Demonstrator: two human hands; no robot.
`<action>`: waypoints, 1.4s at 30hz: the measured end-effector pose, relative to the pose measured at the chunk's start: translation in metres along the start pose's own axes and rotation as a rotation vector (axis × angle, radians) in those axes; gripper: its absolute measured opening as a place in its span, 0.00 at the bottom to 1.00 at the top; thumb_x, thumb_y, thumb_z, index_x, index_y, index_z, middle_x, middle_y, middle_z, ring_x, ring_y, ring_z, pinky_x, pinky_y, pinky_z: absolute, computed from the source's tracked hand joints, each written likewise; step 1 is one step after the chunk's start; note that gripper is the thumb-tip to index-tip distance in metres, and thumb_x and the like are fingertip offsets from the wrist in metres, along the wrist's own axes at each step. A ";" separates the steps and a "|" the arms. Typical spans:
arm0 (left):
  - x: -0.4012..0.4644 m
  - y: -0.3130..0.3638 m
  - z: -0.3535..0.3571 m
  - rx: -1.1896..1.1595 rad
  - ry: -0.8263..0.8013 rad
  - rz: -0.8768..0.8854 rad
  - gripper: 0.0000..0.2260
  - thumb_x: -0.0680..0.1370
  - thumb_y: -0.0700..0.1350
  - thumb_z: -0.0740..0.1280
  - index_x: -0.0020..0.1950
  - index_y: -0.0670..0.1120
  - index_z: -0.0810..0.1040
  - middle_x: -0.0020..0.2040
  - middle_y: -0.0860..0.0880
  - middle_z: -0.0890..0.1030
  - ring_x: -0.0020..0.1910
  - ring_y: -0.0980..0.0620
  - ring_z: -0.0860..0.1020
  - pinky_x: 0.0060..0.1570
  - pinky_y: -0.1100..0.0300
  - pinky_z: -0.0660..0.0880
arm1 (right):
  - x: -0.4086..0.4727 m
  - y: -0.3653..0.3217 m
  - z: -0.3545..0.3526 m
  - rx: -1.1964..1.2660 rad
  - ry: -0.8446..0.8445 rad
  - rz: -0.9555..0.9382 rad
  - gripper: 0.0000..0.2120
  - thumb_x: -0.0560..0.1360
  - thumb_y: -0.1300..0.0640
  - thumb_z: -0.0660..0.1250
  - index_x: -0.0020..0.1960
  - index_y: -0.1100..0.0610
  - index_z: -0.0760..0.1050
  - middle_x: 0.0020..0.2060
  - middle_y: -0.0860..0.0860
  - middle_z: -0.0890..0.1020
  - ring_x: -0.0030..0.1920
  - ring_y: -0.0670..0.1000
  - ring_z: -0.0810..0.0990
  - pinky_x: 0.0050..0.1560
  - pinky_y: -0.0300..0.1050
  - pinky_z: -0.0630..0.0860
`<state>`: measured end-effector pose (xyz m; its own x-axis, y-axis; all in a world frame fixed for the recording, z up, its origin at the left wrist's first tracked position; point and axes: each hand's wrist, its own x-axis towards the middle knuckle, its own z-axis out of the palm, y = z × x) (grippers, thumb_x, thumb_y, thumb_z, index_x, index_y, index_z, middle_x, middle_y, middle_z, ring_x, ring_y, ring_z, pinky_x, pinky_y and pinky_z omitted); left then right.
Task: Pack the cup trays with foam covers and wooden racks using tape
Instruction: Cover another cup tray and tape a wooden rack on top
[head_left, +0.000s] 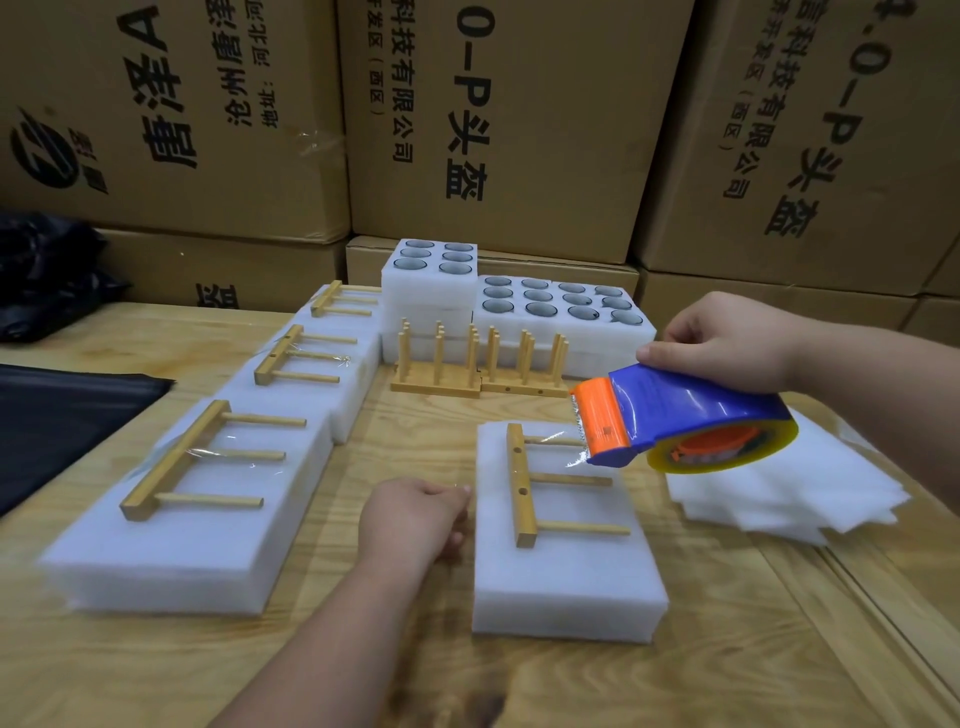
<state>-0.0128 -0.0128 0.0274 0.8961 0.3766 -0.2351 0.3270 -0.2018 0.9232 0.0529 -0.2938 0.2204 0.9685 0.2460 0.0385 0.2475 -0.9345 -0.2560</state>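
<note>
Along the left of the frame, 3 finished packs (197, 499) lie in a row, each with a taped wooden rack on top. Lower centre, the left hand (415, 514) pinches the tape end at the left edge of the foam-covered tray (563, 577), fingers curled. On it lies a wooden rack (524, 486), likely light and stiff; the foam should dent, so hold it by the sides. At right, the right hand (727, 340) grips the tape dispenser (675, 423). Clear tape is hard to trace, and any cups beneath the cover are hidden.
</note>
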 end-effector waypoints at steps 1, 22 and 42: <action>-0.001 0.000 0.000 0.022 0.002 0.019 0.10 0.74 0.52 0.73 0.37 0.47 0.86 0.30 0.52 0.84 0.28 0.54 0.83 0.42 0.56 0.83 | 0.000 0.000 0.001 0.000 0.001 0.001 0.23 0.76 0.34 0.65 0.41 0.53 0.83 0.31 0.43 0.83 0.36 0.49 0.83 0.33 0.43 0.74; 0.011 0.009 0.006 0.350 -0.041 -0.018 0.16 0.71 0.54 0.70 0.31 0.43 0.80 0.27 0.47 0.82 0.28 0.48 0.81 0.41 0.54 0.83 | -0.002 0.009 0.010 -0.047 0.035 0.004 0.26 0.76 0.34 0.66 0.34 0.55 0.79 0.25 0.44 0.79 0.28 0.45 0.76 0.31 0.41 0.69; -0.025 0.054 0.062 0.686 -0.342 0.617 0.42 0.77 0.62 0.62 0.83 0.47 0.46 0.83 0.54 0.51 0.81 0.48 0.35 0.79 0.53 0.45 | 0.005 0.025 0.022 -0.012 0.014 -0.032 0.26 0.76 0.34 0.66 0.36 0.58 0.79 0.31 0.54 0.81 0.30 0.48 0.75 0.34 0.45 0.72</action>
<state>0.0014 -0.0889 0.0641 0.9712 -0.2319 0.0540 -0.2215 -0.7965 0.5626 0.0635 -0.3103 0.1926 0.9603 0.2725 0.0605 0.2789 -0.9292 -0.2425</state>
